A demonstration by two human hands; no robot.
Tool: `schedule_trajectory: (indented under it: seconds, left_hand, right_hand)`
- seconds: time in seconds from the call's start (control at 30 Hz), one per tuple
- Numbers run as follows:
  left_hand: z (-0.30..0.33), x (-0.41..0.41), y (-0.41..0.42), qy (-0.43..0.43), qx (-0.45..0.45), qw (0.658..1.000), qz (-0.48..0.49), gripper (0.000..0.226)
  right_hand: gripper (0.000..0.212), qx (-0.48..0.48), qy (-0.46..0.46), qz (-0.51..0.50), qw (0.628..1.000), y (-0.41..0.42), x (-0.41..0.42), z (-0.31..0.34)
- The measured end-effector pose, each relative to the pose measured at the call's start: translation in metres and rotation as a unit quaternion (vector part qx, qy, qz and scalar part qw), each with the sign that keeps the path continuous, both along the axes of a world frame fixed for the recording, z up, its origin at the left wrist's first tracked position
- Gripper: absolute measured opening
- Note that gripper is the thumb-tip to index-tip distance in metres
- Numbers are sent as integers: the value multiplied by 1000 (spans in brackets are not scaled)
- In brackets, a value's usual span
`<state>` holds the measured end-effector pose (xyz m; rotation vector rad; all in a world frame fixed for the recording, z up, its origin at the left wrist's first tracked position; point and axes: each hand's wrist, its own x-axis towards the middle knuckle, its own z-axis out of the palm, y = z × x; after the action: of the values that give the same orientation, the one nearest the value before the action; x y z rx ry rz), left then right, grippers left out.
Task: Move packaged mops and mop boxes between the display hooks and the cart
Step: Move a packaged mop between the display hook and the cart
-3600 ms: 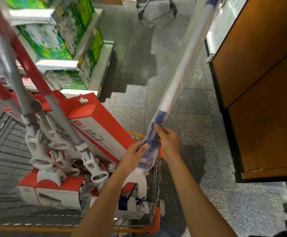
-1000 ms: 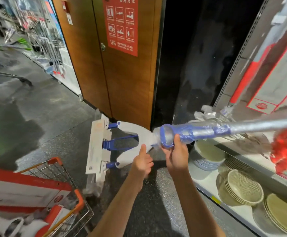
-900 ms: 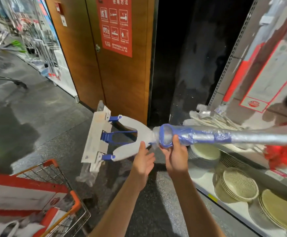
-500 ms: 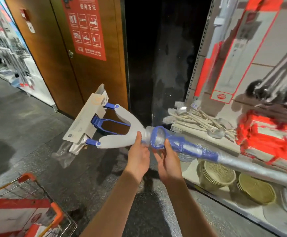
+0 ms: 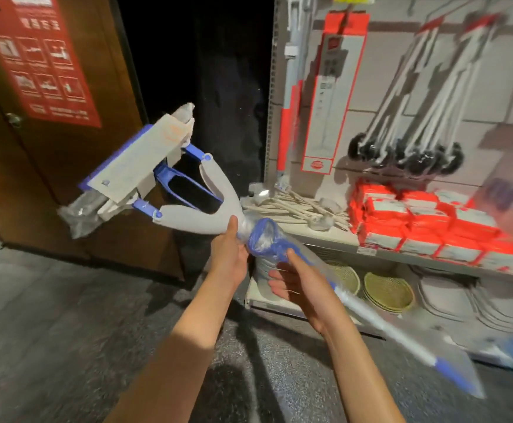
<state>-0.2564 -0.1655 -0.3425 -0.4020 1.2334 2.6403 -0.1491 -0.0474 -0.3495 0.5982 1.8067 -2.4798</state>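
The left hand [image 5: 229, 254] gripped the one wrapped mop [image 5: 188, 206] at its neck, thumb up along the white yoke. The right hand [image 5: 294, 280] lay under the blue collar, fingers loosely spread and thumb on the shaft; whether it gripped could not be told. The mop's head pointed up-left toward the wooden door [image 5: 50, 166], its handle running down-right. On the display beyond hung one tall red-and-white box [image 5: 331, 96], with stacked red packs [image 5: 426, 221] on the shelf [image 5: 334, 239] below.

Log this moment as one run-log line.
phase: carrying | object: wrapped mop | left hand: grips neck | right hand: grips handle | location: facing display hooks
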Motion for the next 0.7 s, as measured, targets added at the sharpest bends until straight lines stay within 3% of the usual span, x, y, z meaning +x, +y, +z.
schedule_trajectory:
  seconds: [0.13,0.27,0.4,0.53,0.7]
  left_hand:
    - [4,-7,13,30,-54,997,-45,38]
    - [6,-4,33,63,-80,991,-86,32]
    - [12,9,59,95,-66,980,-163,27]
    - [24,34,93,127,-59,963,-231,33]
    - [38,64,146,156,-64,942,-289,30]
  right_hand:
    - [31,79,79,-109,988,10,13,18]
    - [15,221,152,-200,942,21,22,27]
    - [32,321,145,-201,914,38,27,21]
    - [34,322,121,-175,922,62,33,24]
    - [26,278,116,-238,923,107,55,40]
